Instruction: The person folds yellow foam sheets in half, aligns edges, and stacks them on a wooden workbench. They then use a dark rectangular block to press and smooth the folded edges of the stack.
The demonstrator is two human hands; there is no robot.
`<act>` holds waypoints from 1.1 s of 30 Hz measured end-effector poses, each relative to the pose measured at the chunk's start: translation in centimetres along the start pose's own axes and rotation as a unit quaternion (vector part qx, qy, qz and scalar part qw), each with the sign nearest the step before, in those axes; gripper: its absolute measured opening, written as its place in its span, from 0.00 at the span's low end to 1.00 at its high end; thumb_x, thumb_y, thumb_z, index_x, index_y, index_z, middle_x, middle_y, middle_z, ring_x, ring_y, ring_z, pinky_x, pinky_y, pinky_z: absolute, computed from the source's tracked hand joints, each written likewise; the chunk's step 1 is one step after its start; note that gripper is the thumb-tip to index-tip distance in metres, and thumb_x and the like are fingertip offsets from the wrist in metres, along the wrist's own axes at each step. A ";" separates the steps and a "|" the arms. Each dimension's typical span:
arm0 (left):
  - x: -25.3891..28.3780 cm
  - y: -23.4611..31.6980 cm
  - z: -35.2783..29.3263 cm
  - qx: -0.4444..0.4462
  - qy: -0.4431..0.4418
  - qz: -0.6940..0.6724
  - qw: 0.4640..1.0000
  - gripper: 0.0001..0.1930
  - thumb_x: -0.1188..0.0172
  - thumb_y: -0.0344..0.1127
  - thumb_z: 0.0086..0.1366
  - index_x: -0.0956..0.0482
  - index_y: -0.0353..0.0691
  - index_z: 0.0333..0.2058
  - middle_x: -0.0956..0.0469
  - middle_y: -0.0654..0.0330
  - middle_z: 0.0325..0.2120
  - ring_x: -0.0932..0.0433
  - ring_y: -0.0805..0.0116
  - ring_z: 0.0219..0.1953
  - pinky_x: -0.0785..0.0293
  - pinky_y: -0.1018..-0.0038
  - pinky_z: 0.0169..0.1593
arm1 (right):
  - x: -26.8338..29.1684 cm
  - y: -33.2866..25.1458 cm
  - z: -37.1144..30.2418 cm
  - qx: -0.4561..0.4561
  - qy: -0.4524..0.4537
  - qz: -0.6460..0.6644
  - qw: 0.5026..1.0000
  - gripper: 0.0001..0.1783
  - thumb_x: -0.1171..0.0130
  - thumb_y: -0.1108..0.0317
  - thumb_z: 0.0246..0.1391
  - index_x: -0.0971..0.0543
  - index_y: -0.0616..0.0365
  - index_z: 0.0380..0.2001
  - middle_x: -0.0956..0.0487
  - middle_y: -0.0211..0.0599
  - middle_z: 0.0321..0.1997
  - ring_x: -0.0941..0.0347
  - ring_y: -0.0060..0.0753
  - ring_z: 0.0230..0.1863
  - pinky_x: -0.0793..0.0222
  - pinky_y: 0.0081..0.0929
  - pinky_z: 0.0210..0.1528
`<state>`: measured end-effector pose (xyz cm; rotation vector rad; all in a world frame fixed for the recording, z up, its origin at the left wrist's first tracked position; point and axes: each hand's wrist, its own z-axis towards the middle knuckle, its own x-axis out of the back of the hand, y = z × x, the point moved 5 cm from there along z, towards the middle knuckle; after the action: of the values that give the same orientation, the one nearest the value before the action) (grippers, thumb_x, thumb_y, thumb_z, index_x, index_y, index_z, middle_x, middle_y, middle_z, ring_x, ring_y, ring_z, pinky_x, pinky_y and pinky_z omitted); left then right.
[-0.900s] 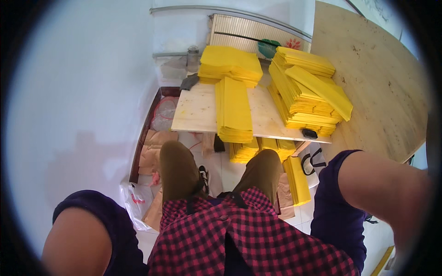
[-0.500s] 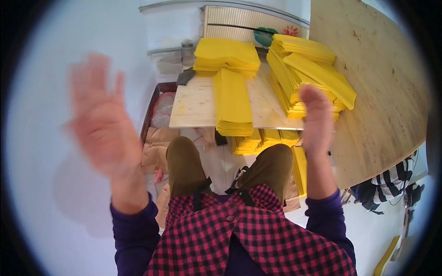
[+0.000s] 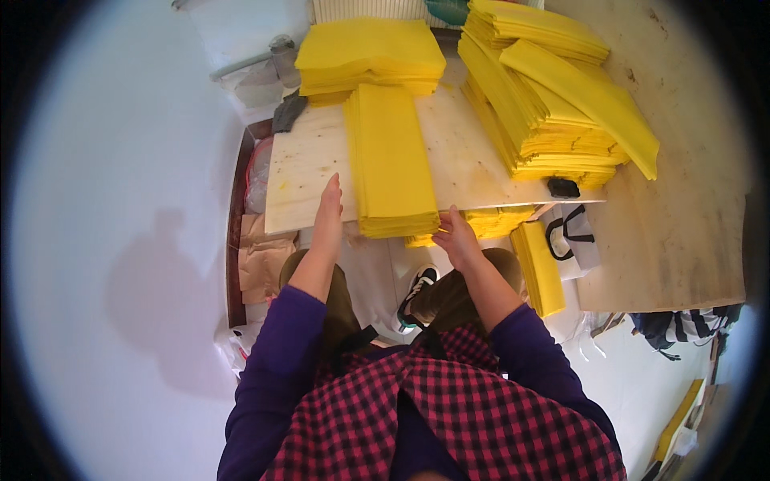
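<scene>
A narrow stack of yellow folded sheets [image 3: 391, 156] lies lengthwise on the pale wooden table [image 3: 309, 164], its near end reaching just past the front edge. My left hand [image 3: 327, 220] is left of that end, open and on edge with fingers stretched out, a small gap between it and the sheets. At the stack's near right corner is my right hand [image 3: 460, 239], its fingers apart and not closed on anything. Its fingertips are at the sheets' edge; whether they touch I cannot tell.
Behind is a wider yellow pile [image 3: 369, 56]; a taller, uneven yellow pile [image 3: 545, 104] stands to the right. A black object [image 3: 564, 188] sits near the table edge. A dark grey cloth [image 3: 289, 111] and a glass jar [image 3: 284, 60] are at left. A large plywood board [image 3: 666, 208] rises at right.
Both hands have come down and inward from their raised, spread position to either side of the narrow stack's near end. My view has moved closer to the table.
</scene>
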<state>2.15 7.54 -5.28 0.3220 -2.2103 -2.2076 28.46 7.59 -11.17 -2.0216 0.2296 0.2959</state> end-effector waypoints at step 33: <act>-5.5 -2.8 3.7 0.064 0.009 -0.139 0.988 0.33 0.49 0.36 0.67 0.55 0.38 0.66 0.45 0.54 0.62 0.39 0.64 0.60 0.36 0.73 0.58 | -2.6 -1.5 0.8 -0.065 -0.096 0.083 0.990 0.31 0.47 0.56 0.58 0.40 0.60 0.58 0.33 0.42 0.58 0.37 0.42 0.59 0.42 0.49 0.59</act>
<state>7.40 12.01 -7.35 0.6892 -2.4353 -2.1737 26.29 9.08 -9.45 -2.0892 0.2629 0.6205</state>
